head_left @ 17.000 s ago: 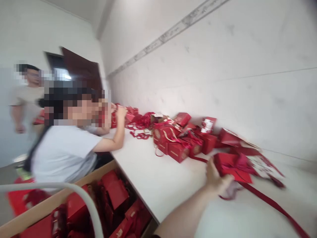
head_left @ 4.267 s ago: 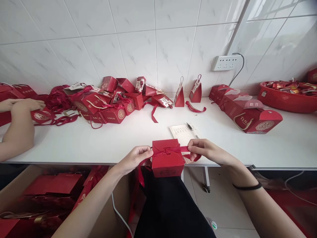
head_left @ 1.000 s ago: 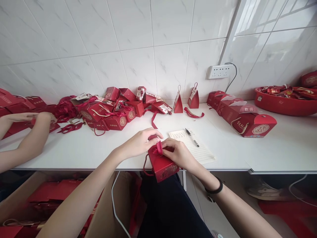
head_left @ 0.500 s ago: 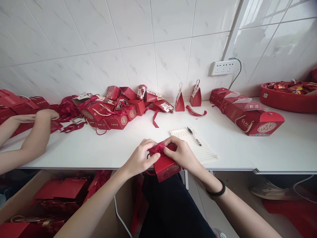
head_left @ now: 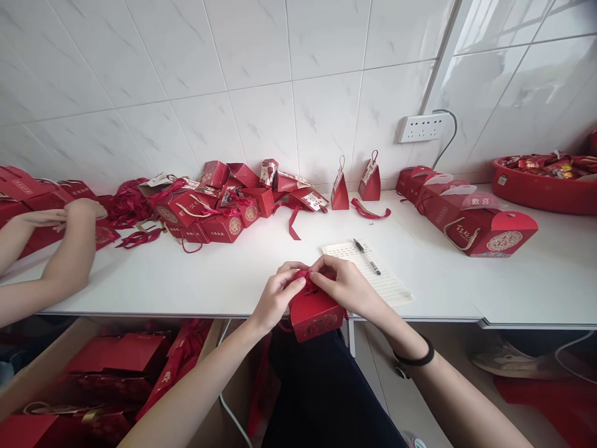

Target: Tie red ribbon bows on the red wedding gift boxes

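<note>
A small red gift box point(head_left: 317, 317) with a gold pattern on its end rests above my lap at the table's front edge. On its top is a red ribbon point(head_left: 306, 278), largely covered by my fingers. My left hand point(head_left: 278, 299) pinches the ribbon from the left, thumb towards the middle. From the right, my right hand point(head_left: 349, 285) closes its thumb and fingers on the same ribbon, close to the left fingertips. A red cord hangs at the box's left side.
Lined paper point(head_left: 387, 287) with a pen point(head_left: 367, 256) lies beyond my right hand. Red boxes point(head_left: 224, 227) and ribbons are heaped back left; more boxes point(head_left: 504, 233) stand right, before a red basin point(head_left: 536, 190). Another person's arms point(head_left: 69, 249) reach in at left. An open carton of boxes is below.
My left hand has moved slightly right and up, closer to my right fingers. The ribbon's bow shape, plainer before, is now mostly covered by my fingers.
</note>
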Available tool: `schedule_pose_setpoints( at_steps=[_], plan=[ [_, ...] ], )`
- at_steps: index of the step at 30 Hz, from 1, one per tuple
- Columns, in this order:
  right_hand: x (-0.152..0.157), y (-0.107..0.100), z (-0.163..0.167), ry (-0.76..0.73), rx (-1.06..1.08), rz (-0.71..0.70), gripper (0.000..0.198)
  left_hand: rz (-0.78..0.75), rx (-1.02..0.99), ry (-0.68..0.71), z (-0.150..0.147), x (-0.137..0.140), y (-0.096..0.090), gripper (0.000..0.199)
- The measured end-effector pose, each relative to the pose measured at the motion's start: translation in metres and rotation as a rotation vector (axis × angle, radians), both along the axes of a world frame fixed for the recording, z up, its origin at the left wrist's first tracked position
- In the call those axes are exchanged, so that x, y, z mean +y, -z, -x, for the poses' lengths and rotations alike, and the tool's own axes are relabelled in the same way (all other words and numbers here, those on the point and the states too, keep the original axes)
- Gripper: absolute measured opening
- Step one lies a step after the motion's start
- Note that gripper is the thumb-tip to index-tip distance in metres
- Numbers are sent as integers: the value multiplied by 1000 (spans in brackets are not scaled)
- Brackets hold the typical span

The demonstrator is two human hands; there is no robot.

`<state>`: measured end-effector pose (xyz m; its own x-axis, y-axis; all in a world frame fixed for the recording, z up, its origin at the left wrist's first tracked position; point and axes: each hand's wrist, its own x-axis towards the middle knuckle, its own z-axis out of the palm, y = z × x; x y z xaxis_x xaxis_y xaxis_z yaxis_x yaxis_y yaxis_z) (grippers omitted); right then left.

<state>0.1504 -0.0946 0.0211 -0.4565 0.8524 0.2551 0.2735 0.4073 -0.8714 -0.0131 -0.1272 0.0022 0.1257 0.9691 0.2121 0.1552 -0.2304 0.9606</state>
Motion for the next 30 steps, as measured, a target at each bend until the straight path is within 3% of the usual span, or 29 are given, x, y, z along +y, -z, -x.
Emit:
schedule_pose_setpoints(
  at_steps=[4,10,12,15,18,23,30],
  plan=[
    [0,-1,-1,-29,-11,-73,11,3,16,-44,-3,4,-1,34],
    [-5,6,2,3,-6,-174,9,66,-53,-17,-3,8,0,34],
    [-7,10,2,70,32,-281,8,86,-73,-18,-4,8,0,34],
    [-13,15,-1,190,71,-547,11,121,-137,-33,-5,7,-1,30],
    [-18,18,-6,157,3,-685,7,165,-208,-23,-6,6,-2,25],
    [-19,20,-9,136,-46,-657,6,203,-260,60,-4,7,-3,37],
    [-15,16,-8,126,3,-625,17,-7,120,-2,1,8,-7,36]
  ],
)
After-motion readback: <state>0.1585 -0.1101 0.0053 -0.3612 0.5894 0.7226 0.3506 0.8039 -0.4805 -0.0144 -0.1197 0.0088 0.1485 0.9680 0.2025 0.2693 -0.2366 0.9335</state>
